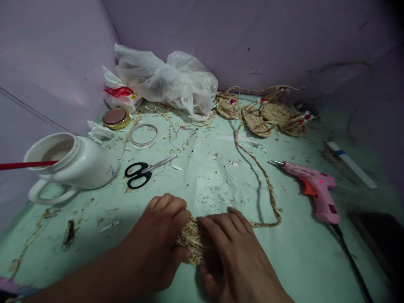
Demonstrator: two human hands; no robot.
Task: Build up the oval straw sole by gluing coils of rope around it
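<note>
Between my two hands is a coiled piece of braided straw rope (191, 240), partly hidden by my fingers. My left hand (167, 235) grips its left side, thumb on the near face and fingers over the far edge. On the other side my right hand (232, 244) wraps round the piece, its fingers bent over the top. A braided straw rope (268, 185) comes out past my right hand and curves back towards the wall. To the right of it lies a pink glue gun (315, 185) with a red light showing.
Black-handled scissors (142, 174) lie left of centre, beside a white jug (82, 164) with a red stick in it. A tape roll (144, 134), a round tin (115, 118) and a plastic bag (170, 80) sit behind. Coiled straw pieces (257, 120) rest by the wall. Straw scraps litter the table.
</note>
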